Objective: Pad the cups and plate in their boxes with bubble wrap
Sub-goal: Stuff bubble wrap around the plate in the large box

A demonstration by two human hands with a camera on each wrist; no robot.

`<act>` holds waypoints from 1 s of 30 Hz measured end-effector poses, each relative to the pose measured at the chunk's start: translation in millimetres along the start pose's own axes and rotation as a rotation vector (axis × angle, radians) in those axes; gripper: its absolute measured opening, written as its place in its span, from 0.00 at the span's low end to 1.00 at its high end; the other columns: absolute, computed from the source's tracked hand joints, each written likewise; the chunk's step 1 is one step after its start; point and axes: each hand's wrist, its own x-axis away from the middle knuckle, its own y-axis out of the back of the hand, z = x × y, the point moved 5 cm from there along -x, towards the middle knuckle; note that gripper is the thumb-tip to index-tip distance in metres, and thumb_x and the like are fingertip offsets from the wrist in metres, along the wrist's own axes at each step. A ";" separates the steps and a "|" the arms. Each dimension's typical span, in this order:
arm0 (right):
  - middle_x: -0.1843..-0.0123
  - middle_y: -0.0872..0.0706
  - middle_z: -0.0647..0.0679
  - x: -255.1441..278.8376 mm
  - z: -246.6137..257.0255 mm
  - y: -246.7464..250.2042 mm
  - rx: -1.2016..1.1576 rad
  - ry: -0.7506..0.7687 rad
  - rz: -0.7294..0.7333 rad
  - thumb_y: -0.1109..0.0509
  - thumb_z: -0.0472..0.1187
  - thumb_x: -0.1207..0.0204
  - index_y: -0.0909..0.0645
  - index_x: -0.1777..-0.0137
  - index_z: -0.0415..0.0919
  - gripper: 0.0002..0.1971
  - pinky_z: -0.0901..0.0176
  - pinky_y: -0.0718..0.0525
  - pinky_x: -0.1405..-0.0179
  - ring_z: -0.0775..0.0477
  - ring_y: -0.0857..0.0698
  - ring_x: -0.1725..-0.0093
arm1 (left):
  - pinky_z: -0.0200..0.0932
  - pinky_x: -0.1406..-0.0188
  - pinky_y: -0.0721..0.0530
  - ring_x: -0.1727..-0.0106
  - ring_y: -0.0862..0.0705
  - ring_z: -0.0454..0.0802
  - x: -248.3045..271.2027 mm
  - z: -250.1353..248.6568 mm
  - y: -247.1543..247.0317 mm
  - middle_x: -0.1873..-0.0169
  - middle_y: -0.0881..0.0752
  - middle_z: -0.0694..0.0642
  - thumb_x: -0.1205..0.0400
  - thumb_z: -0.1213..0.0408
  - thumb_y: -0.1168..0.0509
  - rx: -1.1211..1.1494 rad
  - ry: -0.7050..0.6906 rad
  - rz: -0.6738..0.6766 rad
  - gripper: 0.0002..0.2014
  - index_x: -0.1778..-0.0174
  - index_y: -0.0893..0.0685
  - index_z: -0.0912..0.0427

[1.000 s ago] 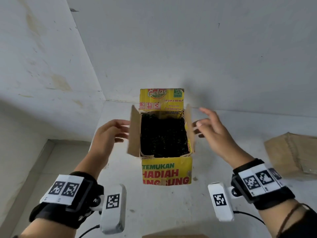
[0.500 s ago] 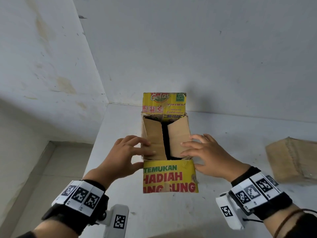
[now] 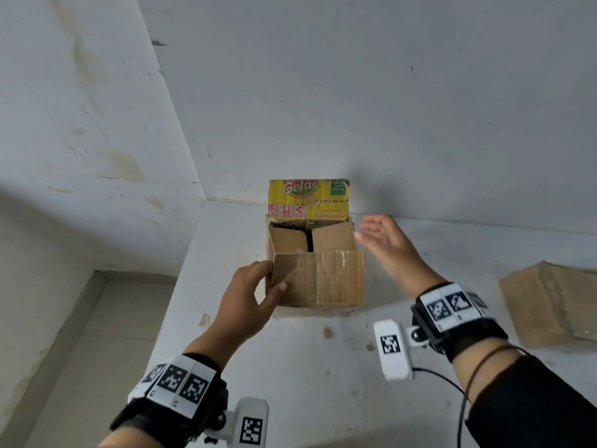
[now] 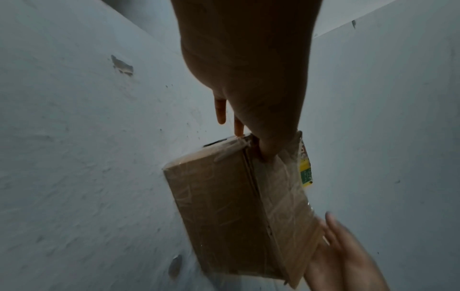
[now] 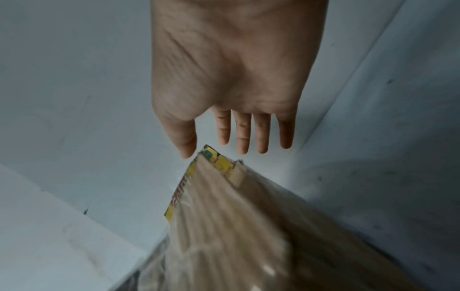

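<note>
Both hands are near a small brown cardboard box [image 3: 318, 276] with yellow printed flaps, which stands on a white painted counter [image 3: 323, 367] close to the corner where two white walls meet. On the left, the left hand [image 3: 247, 295] grips the box's near flap at its left edge, thumb on the plain brown face and fingers behind it, folding the flap over the top. Two inner brown flaps [image 3: 311, 239] are already folded down, with a narrow dark gap between them. At the back, the far flap [image 3: 308, 198] stands upright, yellow with the word "Gelas" printed on it. To the right of the box, the right hand [image 3: 386, 242] hangs in the air with fingers straight and spread, grasping nothing and not touching the cardboard. Far right on the counter lies a flattened piece of brown cardboard [image 3: 552, 305], well apart from the box. The contents of the box cannot be seen.
</note>
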 end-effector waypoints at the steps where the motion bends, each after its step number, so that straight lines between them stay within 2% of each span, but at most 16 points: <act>1: 0.31 0.23 0.53 -8.0 6.6 -2.2 -0.040 -0.012 0.015 0.33 0.50 0.22 0.31 0.29 0.46 0.24 0.61 0.30 0.35 0.54 0.24 0.31 | 0.28 0.52 0.28 0.48 0.23 0.46 0.5 0.1 -1.8 0.50 0.15 0.49 0.25 0.41 0.45 -0.002 0.001 -0.007 0.26 0.43 0.18 0.58; 5: 0.27 0.28 0.52 -37.3 30.4 -12.1 -0.104 -0.046 0.100 0.37 0.51 0.19 0.42 0.20 0.49 0.29 0.54 0.33 0.28 0.52 0.29 0.27 | 0.38 0.51 0.26 0.46 0.25 0.48 2.2 0.7 -6.3 0.48 0.19 0.48 0.26 0.42 0.47 0.008 0.038 -0.011 0.28 0.38 0.22 0.58; 8: 0.34 0.21 0.49 -46.8 36.6 -9.3 -0.134 -0.023 0.053 0.41 0.53 0.17 0.38 0.22 0.50 0.25 0.48 0.30 0.27 0.49 0.21 0.34 | 0.45 0.46 0.24 0.44 0.27 0.48 2.7 1.7 -5.9 0.46 0.23 0.47 0.26 0.44 0.45 0.013 0.063 -0.041 0.29 0.34 0.24 0.58; 10: 0.40 0.17 0.50 -43.5 36.2 -7.5 -0.092 0.007 0.068 0.45 0.55 0.16 0.35 0.25 0.51 0.22 0.50 0.30 0.29 0.51 0.20 0.37 | 0.46 0.33 0.27 0.34 0.30 0.48 1.8 4.1 -6.1 0.36 0.31 0.47 0.25 0.50 0.38 0.053 0.100 -0.056 0.33 0.24 0.34 0.55; 12: 0.45 0.16 0.53 -33.5 34.2 -9.7 0.001 0.045 0.117 0.50 0.61 0.20 0.29 0.29 0.48 0.26 0.54 0.31 0.32 0.52 0.21 0.36 | 0.48 0.27 0.30 0.27 0.34 0.51 -2.0 5.4 -7.6 0.27 0.40 0.48 0.25 0.57 0.32 0.102 0.150 -0.061 0.41 0.19 0.46 0.54; 13: 0.46 0.16 0.54 -27.5 31.3 -11.8 0.052 0.066 0.147 0.53 0.62 0.23 0.26 0.30 0.47 0.29 0.56 0.31 0.34 0.53 0.22 0.35 | 0.48 0.28 0.29 0.27 0.34 0.50 -3.6 4.6 -9.0 0.24 0.43 0.49 0.24 0.62 0.30 0.139 0.183 -0.052 0.43 0.18 0.50 0.53; 15: 0.39 0.17 0.55 -16.2 23.8 -17.7 0.201 0.118 0.202 0.54 0.61 0.21 0.24 0.30 0.48 0.29 0.58 0.32 0.34 0.56 0.25 0.32 | 0.46 0.34 0.25 0.31 0.32 0.46 -5.2 2.1 -11.3 0.23 0.44 0.49 0.23 0.69 0.31 0.232 0.220 -0.029 0.46 0.18 0.55 0.49; 17: 0.33 0.23 0.58 -6.4 17.4 -24.8 0.382 0.213 0.234 0.51 0.59 0.17 0.23 0.30 0.48 0.25 0.61 0.37 0.31 0.61 0.34 0.28 | 0.48 0.35 0.24 0.32 0.31 0.44 -5.2 2.8 -11.8 0.26 0.42 0.45 0.22 0.69 0.31 0.265 0.197 -0.030 0.44 0.19 0.54 0.44; 18: 0.33 0.22 0.56 -2.3 16.1 -27.5 0.448 0.289 0.228 0.49 0.61 0.18 0.21 0.31 0.47 0.27 0.59 0.37 0.30 0.61 0.36 0.27 | 0.50 0.33 0.24 0.30 0.31 0.44 -5.0 3.5 -12.2 0.26 0.41 0.44 0.22 0.67 0.32 0.252 0.171 -0.028 0.41 0.20 0.49 0.43; 19: 0.35 0.20 0.53 1.3 14.1 -29.8 0.497 0.378 0.211 0.50 0.66 0.21 0.19 0.33 0.47 0.31 0.55 0.36 0.28 0.58 0.34 0.27 | 0.53 0.32 0.23 0.29 0.31 0.42 -4.5 4.1 -12.9 0.26 0.41 0.44 0.22 0.63 0.33 0.229 0.143 -0.021 0.36 0.21 0.43 0.41; 21: 0.39 0.19 0.49 5.5 11.3 -33.2 0.639 0.505 0.165 0.54 0.75 0.27 0.19 0.34 0.49 0.39 0.40 0.35 0.27 0.46 0.30 0.27 | 0.52 0.36 0.20 0.32 0.34 0.25 -2.8 4.8 -14.6 0.25 0.42 0.43 0.24 0.55 0.38 0.177 0.116 -0.005 0.28 0.27 0.34 0.36; 23: 0.32 0.25 0.47 10.0 10.9 -42.1 0.885 0.531 0.196 0.56 0.80 0.33 0.27 0.27 0.57 0.43 0.28 0.46 0.24 0.39 0.37 0.22 | 0.46 0.41 0.19 0.38 0.38 0.12 -0.7 4.9 -15.3 0.25 0.43 0.40 0.24 0.52 0.41 0.121 0.096 -0.014 0.24 0.31 0.31 0.34; 25: 0.21 0.39 0.48 20.9 7.5 -60.1 1.073 0.550 0.294 0.55 0.83 0.39 0.39 0.21 0.59 0.48 0.30 0.61 0.22 0.40 0.51 0.17 | 0.44 0.44 0.20 0.42 0.37 0.09 0.2 5.1 -15.4 0.25 0.44 0.38 0.24 0.52 0.41 0.095 0.088 -0.024 0.24 0.30 0.29 0.36; 26: 0.18 0.43 0.49 27.5 6.1 -69.6 1.108 0.595 0.325 0.51 0.82 0.39 0.41 0.20 0.56 0.49 0.32 0.63 0.22 0.41 0.53 0.17 | 0.43 0.46 0.20 0.42 0.37 0.10 0.1 6.4 -15.6 0.24 0.44 0.37 0.24 0.51 0.41 0.086 0.088 -0.024 0.24 0.29 0.29 0.38; 27: 0.17 0.42 0.49 33.3 3.9 -78.3 1.111 0.632 0.351 0.44 0.78 0.37 0.40 0.20 0.51 0.48 0.34 0.62 0.21 0.43 0.51 0.17 | 0.43 0.46 0.21 0.42 0.37 0.10 -0.3 6.8 -15.6 0.24 0.43 0.38 0.24 0.51 0.41 0.077 0.088 -0.021 0.25 0.28 0.28 0.39; 30: 0.24 0.26 0.45 39.6 -3.9 -89.4 1.007 0.740 0.292 0.24 0.59 0.35 0.30 0.24 0.40 0.41 0.41 0.55 0.22 0.43 0.32 0.22 | 0.43 0.47 0.19 0.41 0.37 0.10 -1.0 8.3 -16.6 0.23 0.44 0.37 0.21 0.55 0.37 0.054 0.101 -0.006 0.22 0.29 0.27 0.41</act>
